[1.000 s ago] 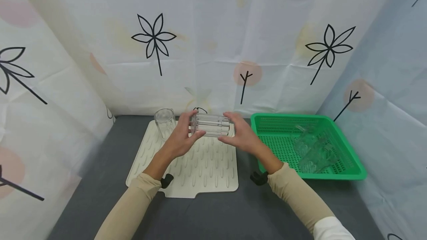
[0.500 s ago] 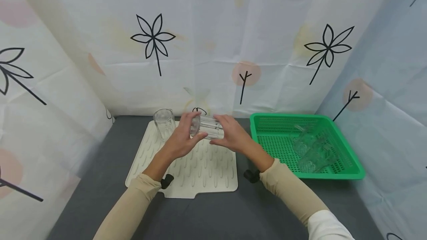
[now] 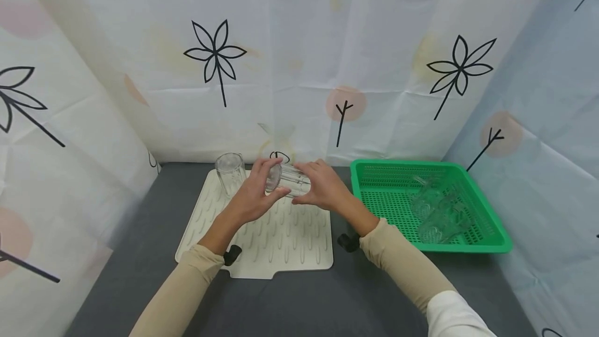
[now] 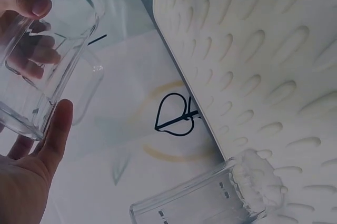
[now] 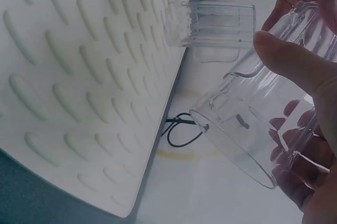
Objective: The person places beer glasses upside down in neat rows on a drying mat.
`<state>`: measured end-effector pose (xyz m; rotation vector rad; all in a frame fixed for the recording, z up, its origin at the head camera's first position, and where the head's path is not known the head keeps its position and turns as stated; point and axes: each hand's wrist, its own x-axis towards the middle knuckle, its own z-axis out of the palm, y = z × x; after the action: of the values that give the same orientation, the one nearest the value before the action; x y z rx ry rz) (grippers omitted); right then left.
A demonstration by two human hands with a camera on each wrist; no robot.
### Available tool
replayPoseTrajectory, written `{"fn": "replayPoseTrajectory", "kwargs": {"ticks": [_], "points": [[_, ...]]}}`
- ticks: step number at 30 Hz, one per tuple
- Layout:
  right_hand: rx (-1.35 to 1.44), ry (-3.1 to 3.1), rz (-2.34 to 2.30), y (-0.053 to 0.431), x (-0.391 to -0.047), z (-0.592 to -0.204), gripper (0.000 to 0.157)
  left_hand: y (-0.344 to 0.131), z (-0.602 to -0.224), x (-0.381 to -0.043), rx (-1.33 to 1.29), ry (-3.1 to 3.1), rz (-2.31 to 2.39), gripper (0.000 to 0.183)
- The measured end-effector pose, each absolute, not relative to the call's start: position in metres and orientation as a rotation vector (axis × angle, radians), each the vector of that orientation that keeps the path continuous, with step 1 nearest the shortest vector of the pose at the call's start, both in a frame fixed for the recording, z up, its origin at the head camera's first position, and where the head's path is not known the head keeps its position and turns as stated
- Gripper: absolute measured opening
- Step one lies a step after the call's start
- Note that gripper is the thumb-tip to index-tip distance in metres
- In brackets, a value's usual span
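Both hands hold a clear, ribbed glass mug (image 3: 295,180) on its side above the drying mat (image 3: 281,243). My left hand (image 3: 252,194) grips its base end, thumb below and fingers above in the head view. Toward the rim end, my right hand (image 3: 327,186) curls round the body, and its fingers show through the glass in the right wrist view. The open mouth of the held mug (image 5: 247,124) faces down and left there. Another glass mug (image 3: 230,173) stands on the mat's back left corner, just left of my left hand.
A green plastic basket (image 3: 432,163) stands right of the mat on the dark table (image 3: 290,306). Inside it lie clear glass mugs (image 3: 442,222). A white patterned cloth (image 3: 290,66) hangs close behind the mat and along both sides.
My right hand has moved left, closer to the left hand, and covers more of the mug. The mug's right end now tilts lower. My left hand has stayed nearly in place.
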<state>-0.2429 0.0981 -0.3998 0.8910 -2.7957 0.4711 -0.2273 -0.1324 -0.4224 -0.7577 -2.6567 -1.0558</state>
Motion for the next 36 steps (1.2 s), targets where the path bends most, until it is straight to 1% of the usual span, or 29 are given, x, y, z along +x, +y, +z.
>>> {"fn": "replayPoseTrajectory", "kwargs": {"ticks": [5,10,19,28,33,36], "points": [[0.868,-2.790,0.505,0.097,-0.247,-0.403,0.086,-0.138,-0.422,-0.228,-0.740,-2.687,-1.062,0.080],[0.827,-2.811,0.616,0.097,-0.253,-0.406,0.086,-0.149,-0.424,-0.229,-0.735,-2.672,-1.061,0.086],[0.729,-2.841,0.757,0.099,-0.261,-0.410,0.087,-0.181,-0.427,-0.224,-0.540,-2.731,-0.962,0.092],[0.672,-2.863,0.810,0.100,-0.271,-0.418,0.090,-0.216,-0.444,-0.225,-0.346,-2.771,-0.897,0.102],[0.647,-2.879,0.866,0.094,-0.279,-0.423,0.086,-0.234,-0.462,-0.229,-0.285,-2.801,-0.883,0.105],[0.602,-2.906,0.905,0.091,-0.283,-0.425,0.089,-0.242,-0.472,-0.235,-0.245,-2.840,-0.901,0.106]]}}
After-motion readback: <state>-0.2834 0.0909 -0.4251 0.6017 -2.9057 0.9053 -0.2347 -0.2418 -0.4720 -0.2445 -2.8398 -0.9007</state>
